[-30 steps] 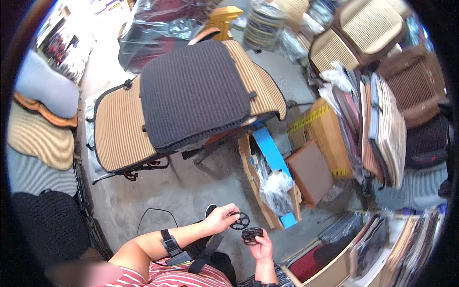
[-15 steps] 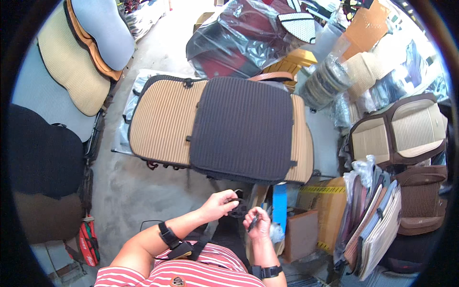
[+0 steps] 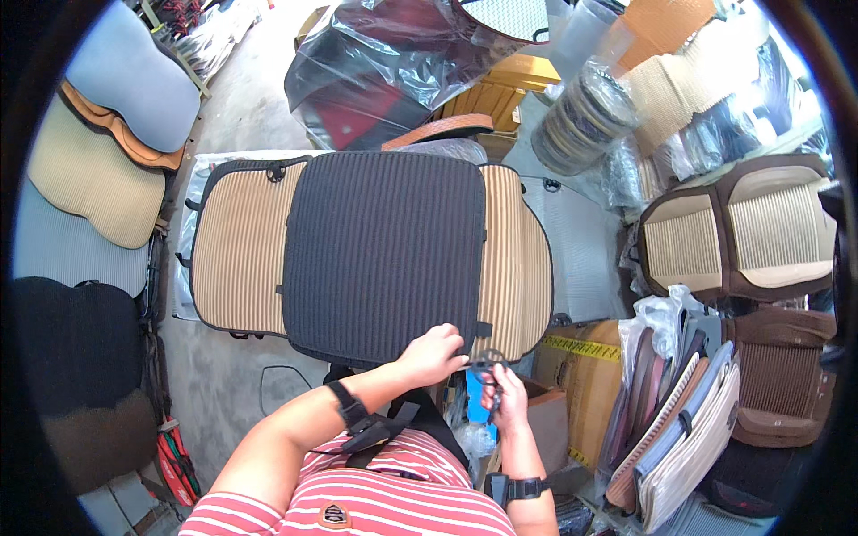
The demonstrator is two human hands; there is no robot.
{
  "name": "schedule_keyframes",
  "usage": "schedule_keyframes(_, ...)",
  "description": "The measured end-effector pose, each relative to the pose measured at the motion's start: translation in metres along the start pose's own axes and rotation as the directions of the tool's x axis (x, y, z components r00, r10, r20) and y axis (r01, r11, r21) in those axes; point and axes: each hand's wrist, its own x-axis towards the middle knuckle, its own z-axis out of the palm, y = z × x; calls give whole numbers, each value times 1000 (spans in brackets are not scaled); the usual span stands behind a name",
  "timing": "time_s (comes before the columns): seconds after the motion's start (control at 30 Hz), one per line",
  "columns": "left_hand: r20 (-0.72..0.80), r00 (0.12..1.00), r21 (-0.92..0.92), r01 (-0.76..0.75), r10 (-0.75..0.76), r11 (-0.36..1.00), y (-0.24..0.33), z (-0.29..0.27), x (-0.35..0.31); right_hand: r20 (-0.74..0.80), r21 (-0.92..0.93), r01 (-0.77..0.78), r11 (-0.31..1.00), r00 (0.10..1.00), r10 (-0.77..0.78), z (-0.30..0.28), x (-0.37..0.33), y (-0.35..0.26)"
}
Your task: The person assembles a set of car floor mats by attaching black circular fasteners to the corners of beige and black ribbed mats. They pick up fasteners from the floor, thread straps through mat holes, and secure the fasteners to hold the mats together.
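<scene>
A dark ribbed seat cover point(image 3: 384, 255) lies across a tan ribbed seat cover point(image 3: 239, 250), both flat in front of me. At its near right corner, my left hand point(image 3: 433, 355) is closed, fingertips pinching one end of a thin looped black cord point(image 3: 489, 359). Just to the right, my right hand point(image 3: 507, 399) is closed around more of the cord, part of which hangs below the fingers. The cord's exact kind is too small to make out. A small black tab point(image 3: 483, 329) sticks out from the dark cover's edge nearby.
Stacked seat covers point(image 3: 89, 170) line the left side. At the right stand a cardboard box point(image 3: 585, 393), a bundle of upright covers point(image 3: 684, 429) and brown-beige covers point(image 3: 733, 237). Plastic-wrapped goods point(image 3: 375, 80) and wrapped rolls point(image 3: 585, 121) fill the back.
Both hands have moved up and right to the dark cover's near right corner and are closer together. The black cord now spans between them. The whole view has shifted.
</scene>
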Motion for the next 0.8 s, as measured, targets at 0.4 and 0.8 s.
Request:
schedule_keyframes(0.4,184,939,415,-342,290,843,-20,44,86,-295,172,109,979,954,-55,-36,-14,-7)
schedule_keyframes(0.8,391,908,462,-337,152,820,-21,30,83,-298,94,110,989,952,-78,-21,0,-13)
